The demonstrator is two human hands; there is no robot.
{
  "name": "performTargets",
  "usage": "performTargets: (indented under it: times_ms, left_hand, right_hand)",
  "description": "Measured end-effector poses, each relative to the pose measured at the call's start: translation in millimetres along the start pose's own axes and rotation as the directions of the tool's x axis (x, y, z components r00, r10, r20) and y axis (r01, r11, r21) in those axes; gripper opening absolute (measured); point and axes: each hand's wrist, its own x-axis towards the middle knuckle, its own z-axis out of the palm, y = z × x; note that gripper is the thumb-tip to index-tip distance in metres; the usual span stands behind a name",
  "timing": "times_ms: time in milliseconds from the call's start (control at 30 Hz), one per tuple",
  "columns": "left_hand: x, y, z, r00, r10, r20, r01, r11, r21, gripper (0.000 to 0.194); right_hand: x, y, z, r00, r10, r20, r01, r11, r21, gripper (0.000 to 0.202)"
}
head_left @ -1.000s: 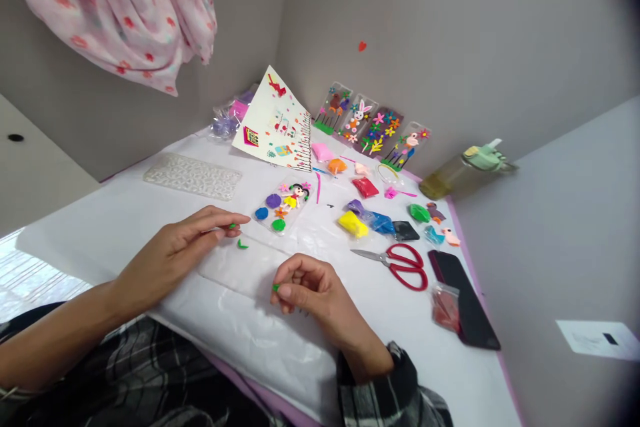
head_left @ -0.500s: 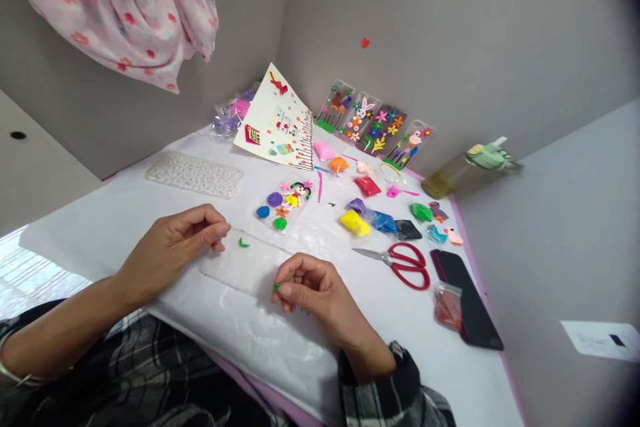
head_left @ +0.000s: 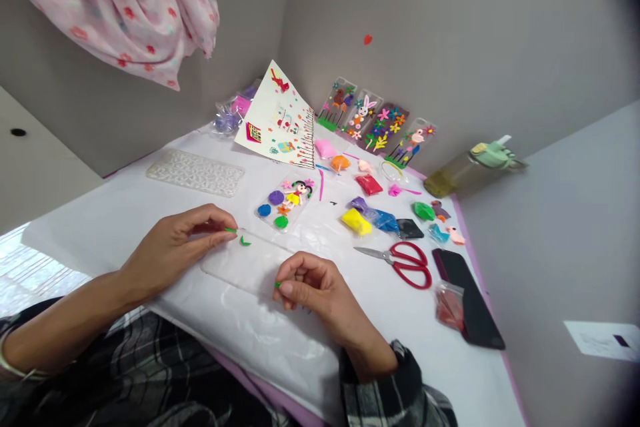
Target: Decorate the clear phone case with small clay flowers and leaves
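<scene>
A clear phone case (head_left: 250, 265) lies flat on the white-covered table in front of me. Near its upper left end sits a small V-shaped green clay piece (head_left: 245, 241). At the case's left end, my left hand (head_left: 193, 237) pinches a thin green clay strip (head_left: 231, 230) between thumb and fingertips. My right hand (head_left: 313, 287) is closed over the right end of the case, with a bit of green clay (head_left: 278, 285) between thumb and curled forefinger.
Beyond the hands lie a decorated case (head_left: 287, 202) and a patterned white case (head_left: 196, 172). To the right are red-handled scissors (head_left: 400, 260), bagged clay such as a yellow packet (head_left: 357, 221), a black phone (head_left: 467, 300) and a bottle (head_left: 470, 163).
My left hand has moved slightly right toward the green V-shaped piece, and the green strip now shows in its fingertips. My right hand has barely moved.
</scene>
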Motion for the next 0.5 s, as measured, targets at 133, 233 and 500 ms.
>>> performTargets:
  times_ms: [133,233,500]
  left_hand:
    - [-5,11,-1.4,0.999,-0.039,-0.013,0.040,0.993,0.110,0.043]
    - [-4,8,-1.9,1.000,-0.012,-0.019,0.014,0.992,0.123,0.039]
    - [-9,-2,9.0,0.993,0.111,0.047,-0.107,0.991,-0.077,0.023]
  right_hand:
    - [-1,-2,0,1.000,0.004,-0.006,-0.004,1.000,0.000,0.041]
    - [-1,-3,1,1.000,0.006,-0.008,-0.006,1.000,0.002,0.040]
    - [1,2,-1,0.997,-0.050,-0.058,0.049,0.999,-0.020,0.035]
